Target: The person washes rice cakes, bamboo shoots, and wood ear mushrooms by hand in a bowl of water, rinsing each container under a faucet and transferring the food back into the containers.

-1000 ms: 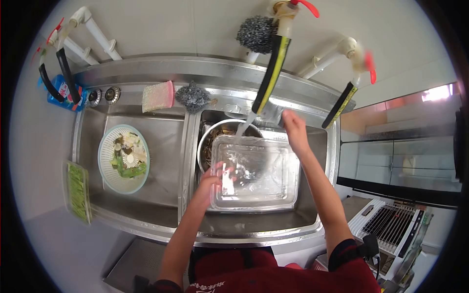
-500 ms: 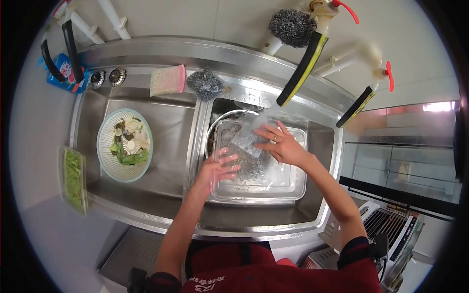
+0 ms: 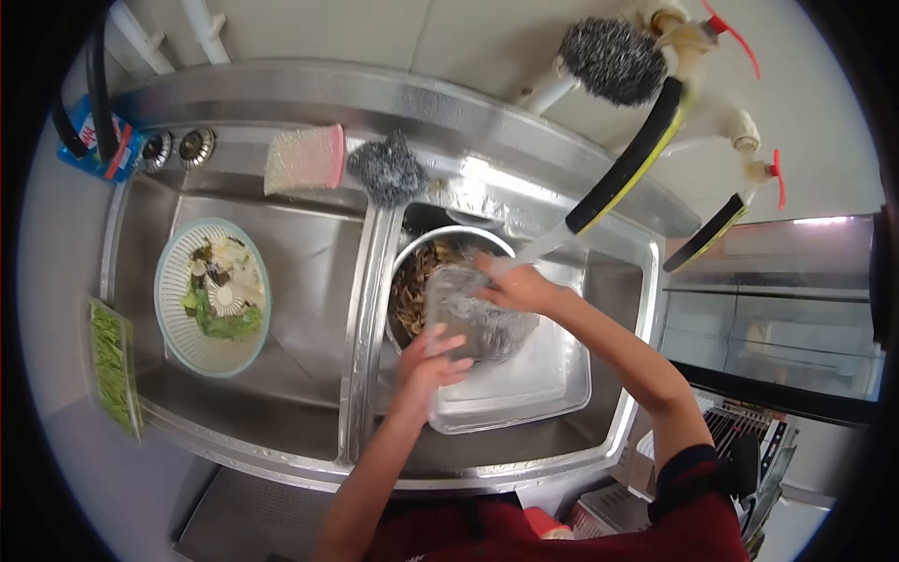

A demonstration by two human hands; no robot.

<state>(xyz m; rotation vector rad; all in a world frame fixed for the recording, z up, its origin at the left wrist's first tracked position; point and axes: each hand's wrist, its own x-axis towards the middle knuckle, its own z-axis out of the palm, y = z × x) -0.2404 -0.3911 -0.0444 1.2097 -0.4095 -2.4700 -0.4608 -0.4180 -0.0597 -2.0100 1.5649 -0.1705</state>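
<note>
Sitting in R basin, overlapping the pot in view, clear tray could slip b/c it looks wet & L hand, fingers spread at its left edge, isn't clamped, while R hand is blurred over it, grip can't tell.

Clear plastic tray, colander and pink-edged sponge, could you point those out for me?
Clear plastic tray (image 3: 529, 386), head view: on its bare base.
Colander (image 3: 175, 302), head view: on its slotted left wall.
Pink-edged sponge (image 3: 302, 161), head view: middle of its face.
</note>
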